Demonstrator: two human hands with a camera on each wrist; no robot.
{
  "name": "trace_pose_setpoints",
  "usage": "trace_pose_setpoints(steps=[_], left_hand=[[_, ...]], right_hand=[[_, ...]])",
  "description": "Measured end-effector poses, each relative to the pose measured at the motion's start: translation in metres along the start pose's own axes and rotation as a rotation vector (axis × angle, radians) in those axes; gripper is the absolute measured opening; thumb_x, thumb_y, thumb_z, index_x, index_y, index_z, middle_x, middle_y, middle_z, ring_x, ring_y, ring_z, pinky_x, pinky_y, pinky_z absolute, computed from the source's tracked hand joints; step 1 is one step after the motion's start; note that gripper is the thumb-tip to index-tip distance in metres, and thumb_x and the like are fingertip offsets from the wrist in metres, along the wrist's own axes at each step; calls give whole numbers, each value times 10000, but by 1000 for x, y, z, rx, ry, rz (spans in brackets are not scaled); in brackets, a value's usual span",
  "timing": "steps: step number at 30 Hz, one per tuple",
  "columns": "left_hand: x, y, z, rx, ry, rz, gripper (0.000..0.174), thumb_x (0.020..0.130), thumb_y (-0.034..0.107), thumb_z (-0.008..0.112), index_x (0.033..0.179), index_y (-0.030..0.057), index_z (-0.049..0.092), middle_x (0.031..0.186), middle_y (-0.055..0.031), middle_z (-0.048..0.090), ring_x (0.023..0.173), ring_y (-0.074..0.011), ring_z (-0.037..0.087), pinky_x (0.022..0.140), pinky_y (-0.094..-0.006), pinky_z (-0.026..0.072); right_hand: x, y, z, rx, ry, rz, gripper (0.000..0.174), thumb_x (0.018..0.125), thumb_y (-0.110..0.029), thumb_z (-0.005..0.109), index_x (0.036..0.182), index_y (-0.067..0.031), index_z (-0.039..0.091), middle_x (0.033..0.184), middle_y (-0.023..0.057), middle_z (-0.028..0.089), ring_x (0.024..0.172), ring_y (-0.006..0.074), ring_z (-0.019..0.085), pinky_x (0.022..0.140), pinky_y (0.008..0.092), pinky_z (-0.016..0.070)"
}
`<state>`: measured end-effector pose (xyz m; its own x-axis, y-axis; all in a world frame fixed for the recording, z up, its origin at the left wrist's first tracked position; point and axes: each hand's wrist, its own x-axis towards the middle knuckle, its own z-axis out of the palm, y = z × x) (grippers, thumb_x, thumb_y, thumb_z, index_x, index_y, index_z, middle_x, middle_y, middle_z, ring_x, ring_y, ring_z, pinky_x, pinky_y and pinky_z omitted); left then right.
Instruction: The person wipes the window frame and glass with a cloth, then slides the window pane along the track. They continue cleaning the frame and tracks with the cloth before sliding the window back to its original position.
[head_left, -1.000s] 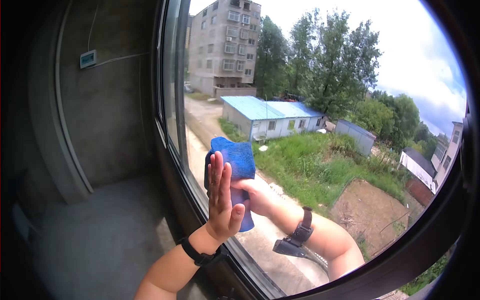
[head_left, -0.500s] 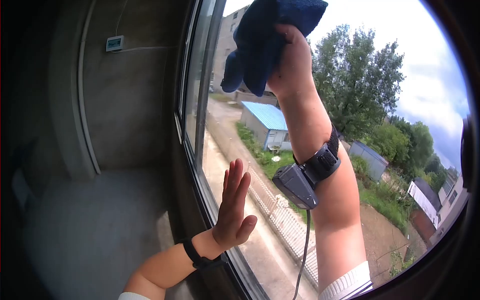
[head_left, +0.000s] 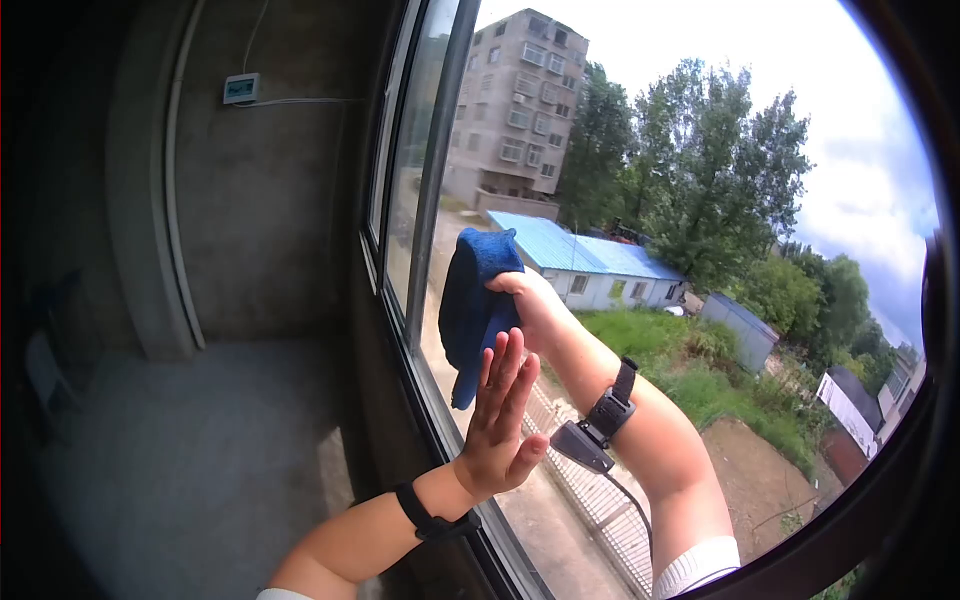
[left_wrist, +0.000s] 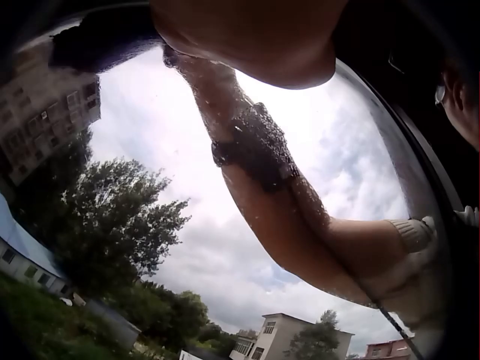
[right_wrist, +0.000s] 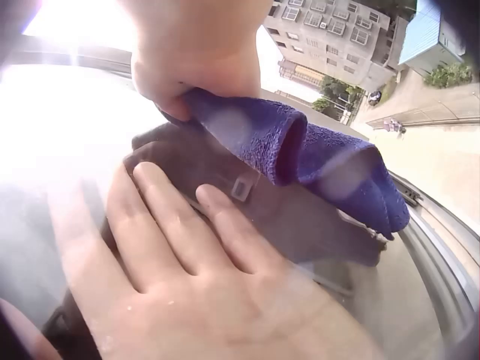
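A blue cloth (head_left: 478,300) lies at the window pane (head_left: 620,350), a little left of the pane's middle in the head view. My right hand (head_left: 535,305) grips it, thumb over the near side; folds of the cloth (right_wrist: 337,169) hang past the hand in the right wrist view. Lower down, my left hand (head_left: 500,420) is raised with straight, slightly spread fingers and holds nothing. Its fingertips overlap the cloth's lower part in the head view. In the left wrist view, the heel of the left hand (left_wrist: 247,37) fills the top, with the right forearm beyond.
A dark window frame (head_left: 410,370) runs along the left of the pane and curves round the lower right. On the left are a grey wall (head_left: 270,200) with a small panel (head_left: 241,89) and a bare floor. Outside stand buildings, trees and a white fence (head_left: 600,495).
The right hand swept the cloth up to the top of the pane, then brought it back down to mid height. The left hand stayed raised, shifting slightly right in view.
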<state>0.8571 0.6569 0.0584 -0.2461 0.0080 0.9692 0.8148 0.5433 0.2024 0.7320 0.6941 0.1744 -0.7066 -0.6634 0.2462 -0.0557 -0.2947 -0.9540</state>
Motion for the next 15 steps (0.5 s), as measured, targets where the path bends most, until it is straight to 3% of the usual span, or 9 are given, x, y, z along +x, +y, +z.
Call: trace_pose_setpoints(steps=[1, 3, 4, 5, 7, 9, 11, 13, 15], left_hand=[[1, 2, 0, -1, -10, -6, 760, 1013, 562, 306, 1576, 74, 154, 1632, -227, 85, 1517, -381, 73, 1202, -520, 22], [-1, 0, 1, -14, -15, -11, 764, 1011, 568, 306, 1577, 78, 153, 1632, -228, 83, 1514, -398, 64, 1201, -524, 19], [-1, 1, 0, -18, -15, -19, 764, 1011, 568, 306, 1577, 78, 153, 1632, -228, 83, 1514, -398, 64, 1201, -524, 19], [1, 3, -1, -20, -10, -23, 763, 1011, 565, 308, 1577, 79, 152, 1632, -228, 83, 1513, -404, 64, 1200, -527, 23], [1, 2, -1, -25, 1, -16, 758, 1014, 554, 313, 1573, 64, 165, 1629, -232, 95, 1509, -409, 80, 1198, -532, 34], [-1, 1, 0, -17, 20, 0, 755, 1016, 545, 315, 1565, 44, 183, 1624, -238, 113, 1508, -404, 97, 1200, -528, 41], [-1, 3, 1, -18, 29, 11, 755, 1017, 541, 317, 1559, 30, 195, 1621, -242, 124, 1509, -394, 107, 1203, -521, 44], [0, 2, -1, -26, 25, 1, 755, 1015, 541, 323, 1560, 34, 194, 1623, -237, 123, 1511, -385, 108, 1205, -516, 47], [-3, -3, 1, -18, 20, 5, 764, 1012, 548, 331, 1561, 35, 192, 1626, -231, 120, 1511, -384, 107, 1204, -518, 38]], right_hand=[[3, -24, 2, 59, -1, -32, 324, 834, -55, 547, 1153, -15, 582, 994, 81, 645, 901, 203, 630, 839, 359, 520], [4, -81, 17, 119, -103, -309, 335, 849, -49, 531, 1173, 23, 576, 1057, 143, 665, 949, 280, 676, 900, 416, 543], [4, -108, 20, 168, -211, -364, 326, 863, -51, 516, 1170, 49, 567, 1039, 173, 669, 921, 316, 684, 883, 447, 558], [4, -126, 28, 234, -194, -411, 314, 881, -63, 502, 1162, 63, 562, 1031, 195, 672, 905, 336, 687, 860, 455, 568], [20, -130, 37, 229, -180, -545, 265, 918, -133, 493, 1110, 30, 575, 967, 167, 662, 841, 299, 671, 771, 425, 562], [34, -101, 39, 205, -39, -451, 307, 934, -205, 510, 1106, 37, 587, 994, 163, 677, 887, 289, 672, 860, 429, 542], [51, -48, 33, 167, 25, -159, 263, 916, -213, 533, 1091, -22, 577, 886, 99, 626, 754, 222, 593, 686, 360, 505], [50, 17, 21, 88, 38, -12, 313, 913, -240, 540, 1157, -45, 567, 977, 76, 608, 856, 197, 556, 800, 354, 483], [35, 58, -2, -314, 22, 22, 374, 916, -239, 549, 1234, -44, 537, 1032, 59, 598, 953, 178, 538, 879, 342, 460]])
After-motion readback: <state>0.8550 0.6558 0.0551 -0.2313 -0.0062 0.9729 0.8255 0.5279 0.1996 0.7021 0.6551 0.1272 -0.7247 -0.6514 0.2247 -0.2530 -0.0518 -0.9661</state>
